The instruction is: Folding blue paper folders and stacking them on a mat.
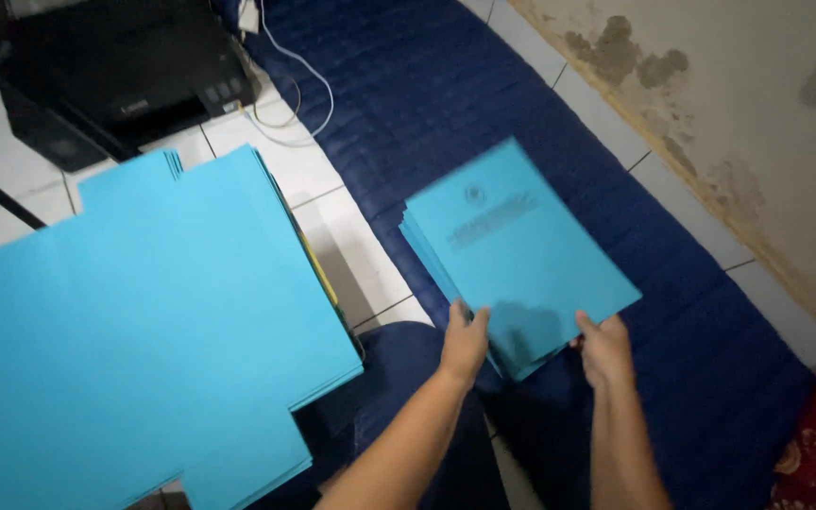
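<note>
Matt blue paper covers (521,250) lie on a ribbed, dark-blue cloth mat (710,378); beside them, smooth paper sheets (144,321), glossy white floor tiles (351,246) and a rough, stained plaster wall (739,104).

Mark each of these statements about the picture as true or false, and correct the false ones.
1. Both hands hold a stack of blue printed sheets. True: the left hand and right hand grip the stack of blue printed sheets at its near edge.
2. The stack is held over a red mat. False: it is over a dark blue mat.
3. A larger pile of blue sheets lies to the left. True.
4. A black printer sits at the top left. True.
5. The cable near the printer is black. False: the cable is white.
</note>
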